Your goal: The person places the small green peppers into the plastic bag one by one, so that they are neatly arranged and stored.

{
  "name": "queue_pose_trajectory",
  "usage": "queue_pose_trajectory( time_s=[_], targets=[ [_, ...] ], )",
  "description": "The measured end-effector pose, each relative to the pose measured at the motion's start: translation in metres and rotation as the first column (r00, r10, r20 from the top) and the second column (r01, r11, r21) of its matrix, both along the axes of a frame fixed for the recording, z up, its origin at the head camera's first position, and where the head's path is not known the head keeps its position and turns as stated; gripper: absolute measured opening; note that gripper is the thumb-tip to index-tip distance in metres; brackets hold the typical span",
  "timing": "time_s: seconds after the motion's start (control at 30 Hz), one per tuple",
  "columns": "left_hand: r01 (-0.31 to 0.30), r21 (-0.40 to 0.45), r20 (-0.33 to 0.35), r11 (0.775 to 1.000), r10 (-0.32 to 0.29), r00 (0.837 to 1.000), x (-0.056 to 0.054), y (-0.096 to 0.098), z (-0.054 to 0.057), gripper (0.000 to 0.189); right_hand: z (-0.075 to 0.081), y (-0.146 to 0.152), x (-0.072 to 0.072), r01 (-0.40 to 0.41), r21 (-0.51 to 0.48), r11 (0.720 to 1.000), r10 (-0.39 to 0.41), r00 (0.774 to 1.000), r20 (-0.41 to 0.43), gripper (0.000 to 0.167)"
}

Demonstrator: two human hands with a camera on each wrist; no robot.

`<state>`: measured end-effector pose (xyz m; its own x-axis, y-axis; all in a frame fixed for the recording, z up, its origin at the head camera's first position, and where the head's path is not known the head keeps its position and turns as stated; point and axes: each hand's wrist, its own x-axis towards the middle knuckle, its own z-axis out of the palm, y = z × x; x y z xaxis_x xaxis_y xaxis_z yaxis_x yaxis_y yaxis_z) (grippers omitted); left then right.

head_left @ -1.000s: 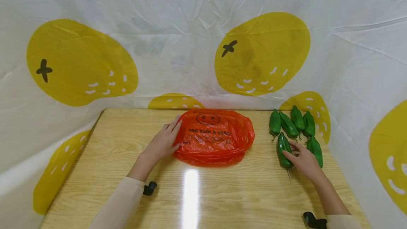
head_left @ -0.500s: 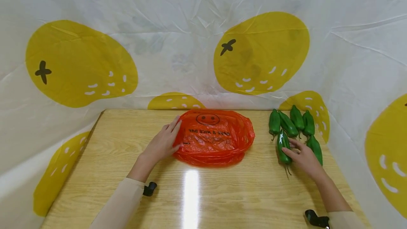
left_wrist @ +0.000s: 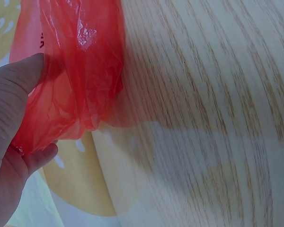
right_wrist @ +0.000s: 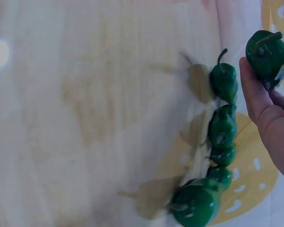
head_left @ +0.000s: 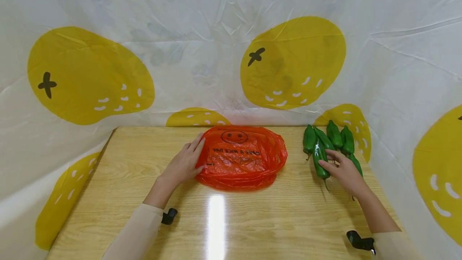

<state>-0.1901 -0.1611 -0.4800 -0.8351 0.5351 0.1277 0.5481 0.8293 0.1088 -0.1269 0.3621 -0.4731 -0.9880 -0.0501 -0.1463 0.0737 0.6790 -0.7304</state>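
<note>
A red plastic bag [head_left: 238, 159] with a printed face and lettering lies spread at the table's back middle. My left hand [head_left: 180, 164] holds its left edge. In the left wrist view the bag's thin film [left_wrist: 80, 71] passes between thumb and fingers, part of which it covers. My right hand [head_left: 344, 171] grips a glossy green pepper [head_left: 319, 159] between thumb and fingers, stem toward me. Seen from the right wrist, this pepper [right_wrist: 266, 56] is up off the table. Several other green peppers [head_left: 333, 133] lie close around and behind it.
The wooden table [head_left: 252, 220] ends at the back against a white curtain [head_left: 202, 63] printed with yellow fruit, which also hangs along both sides. A black wrist device [head_left: 169, 216] sits by the left sleeve, another black device [head_left: 361, 242] by the right.
The right hand has raised the green pepper and shifted it slightly back and left, so it now overlaps the peppers behind. The left hand stays at the bag's edge.
</note>
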Motion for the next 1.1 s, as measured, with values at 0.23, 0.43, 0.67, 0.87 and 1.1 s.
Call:
queue_pose_trajectory(
  time_s=[0.23, 0.43, 0.67, 0.87, 1.1],
  targets=[
    [-0.002, 0.011, 0.005, 1.0, 0.002, 1.0, 0.001, -0.001, -0.001, 0.1, 0.014, -0.007, -0.01, -0.021, -0.006, 1.0, 0.021, 1.0, -0.021, 0.077],
    [-0.009, 0.005, 0.01, 1.0, 0.008, 1.0, 0.0, -0.001, -0.002, 0.1, 0.03, -0.018, -0.02, -0.054, -0.018, 0.998, 0.054, 0.998, -0.018, 0.077],
    [-0.007, 0.017, 0.008, 1.0, 0.007, 1.0, 0.0, -0.002, -0.002, 0.1, 0.051, -0.037, -0.035, -0.097, -0.066, 0.993, 0.095, 0.995, -0.023, 0.073],
    [0.008, 0.031, -0.004, 0.999, -0.008, 1.0, -0.001, -0.001, -0.003, 0.098, 0.066, -0.055, -0.046, -0.147, -0.136, 0.98, 0.144, 0.989, -0.034, 0.066],
    [0.009, 0.021, -0.007, 1.0, -0.009, 1.0, 0.0, -0.002, -0.003, 0.097, 0.073, -0.07, -0.059, -0.195, -0.166, 0.967, 0.191, 0.981, -0.039, 0.064]
  ],
)
